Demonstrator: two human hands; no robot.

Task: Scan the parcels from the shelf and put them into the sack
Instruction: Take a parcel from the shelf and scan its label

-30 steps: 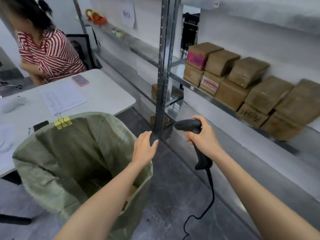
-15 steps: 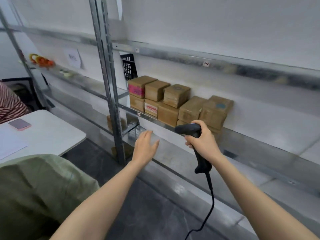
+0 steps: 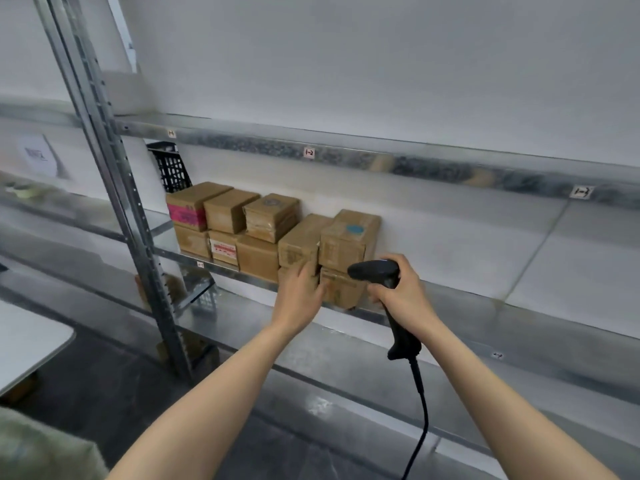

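Toppling looms if my left grip, fingers apart, drags the bottom parcel from under the top parcel; right grip clamps the scanner.

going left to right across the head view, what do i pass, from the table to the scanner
white table → metal shelf upright → black crate → pink-labelled box → left hand → scanner, gripped by the right hand

Metal shelf; brown parcels stacked two-high on it
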